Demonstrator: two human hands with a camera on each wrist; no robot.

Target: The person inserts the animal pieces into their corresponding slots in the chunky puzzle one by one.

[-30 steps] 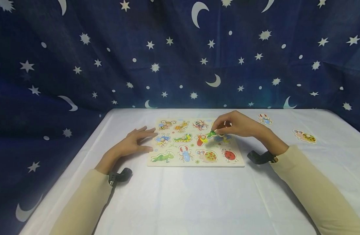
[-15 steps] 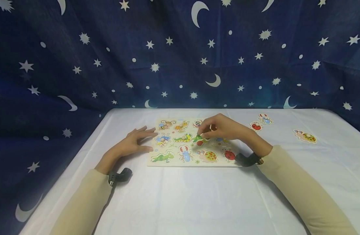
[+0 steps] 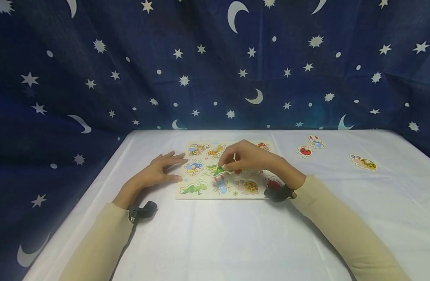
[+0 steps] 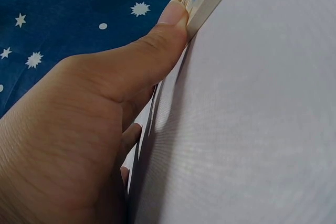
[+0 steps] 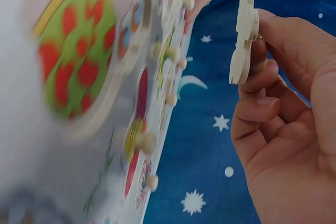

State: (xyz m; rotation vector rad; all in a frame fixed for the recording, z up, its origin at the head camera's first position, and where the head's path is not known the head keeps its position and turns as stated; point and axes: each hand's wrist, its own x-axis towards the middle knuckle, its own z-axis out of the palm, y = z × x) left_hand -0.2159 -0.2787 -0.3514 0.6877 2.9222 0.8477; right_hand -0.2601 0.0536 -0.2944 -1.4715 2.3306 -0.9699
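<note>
In the head view my right hand [image 3: 250,157] pinches a green grasshopper puzzle piece [image 3: 219,171] above the middle of the insect peg puzzle board [image 3: 208,196]. The right wrist view shows the held piece [image 5: 242,51] edge-on, raised off the board, between thumb and fingertips. My left hand [image 3: 161,169] lies at the board's left edge with fingers spread. Its thumb [image 4: 160,32] touches the board's side in the left wrist view. Along the front row is a printed grasshopper recess [image 3: 194,188], left of printed stag beetle, snail and ladybug shapes. Knobbed insect pieces sit in the upper rows.
To the right of the board, a ladybug piece [image 3: 305,151] and a stag beetle piece [image 3: 317,142] lie side by side on the white tablecloth [image 3: 229,242]. A snail piece [image 3: 363,162] lies farther right. A starry blue curtain [image 3: 204,89] hangs behind.
My right hand has carried the grasshopper piece leftward across the board, from the right side to the middle. The ladybug piece, hidden behind that hand before, now shows. My left hand stays put.
</note>
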